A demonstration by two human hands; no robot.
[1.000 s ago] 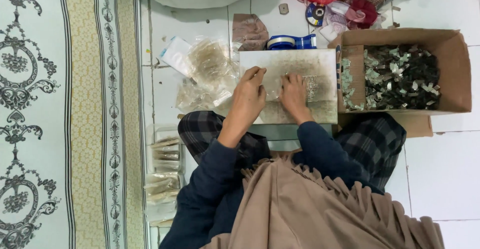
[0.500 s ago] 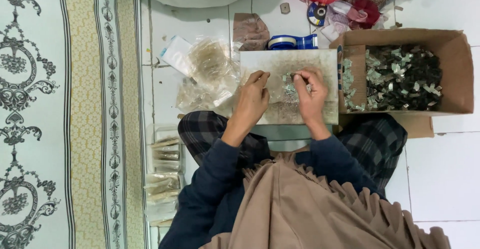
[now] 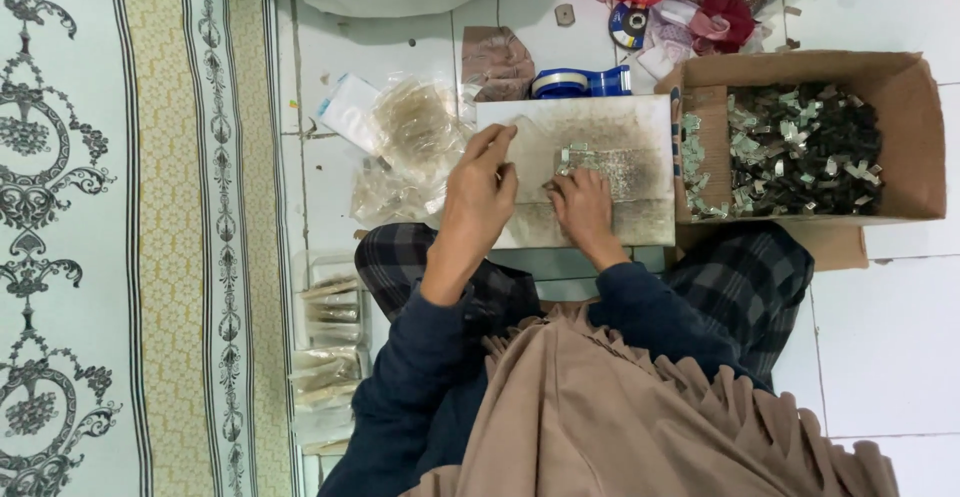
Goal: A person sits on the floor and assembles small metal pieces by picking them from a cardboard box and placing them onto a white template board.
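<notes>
Sorting step judged underway: small metal pieces pinched by right hand on board; left hand fingers loosely spread, nothing held; careful pick-up req'd next

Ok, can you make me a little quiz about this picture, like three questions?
1. True or false: the cardboard box is full of small silvery pieces.
2. Which hand rests on the small pieces lying on the pale board? A) left hand B) right hand
3. Fill in: the blue tape dispenser lies just beyond the far edge of the ____.

Key: 1 true; 2 B; 3 board.
</notes>
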